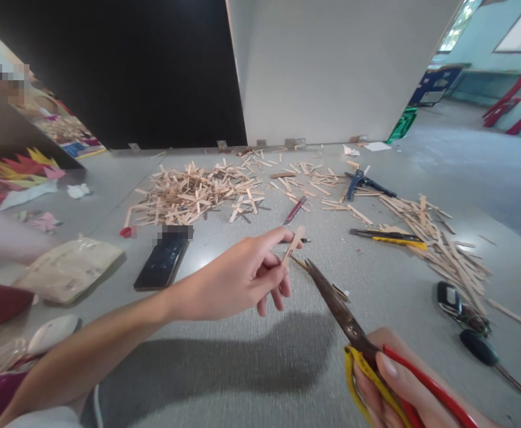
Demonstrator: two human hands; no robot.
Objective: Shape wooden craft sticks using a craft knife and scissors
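Between the thumb and fingers of my left hand (242, 276) is a short wooden craft stick (293, 245), held tilted above the table. My right hand (389, 380) grips a pair of scissors (343, 309) with dark, worn blades and yellow and red handles. The blades point up and left, with their tips close to the lower end of the stick. Behind my left hand lies a pen (305, 241), partly hidden by the fingers. A heap of cut stick pieces (198, 190) spreads across the table beyond.
Longer uncut sticks (442, 238) lie at the right, with a yellow cutter knife (389, 239), blue pliers (356, 181) and keys (451, 303). A phone (162, 258) and a plastic packet (70, 267) rest at the left. Upright boards (322, 71) stand along the back.
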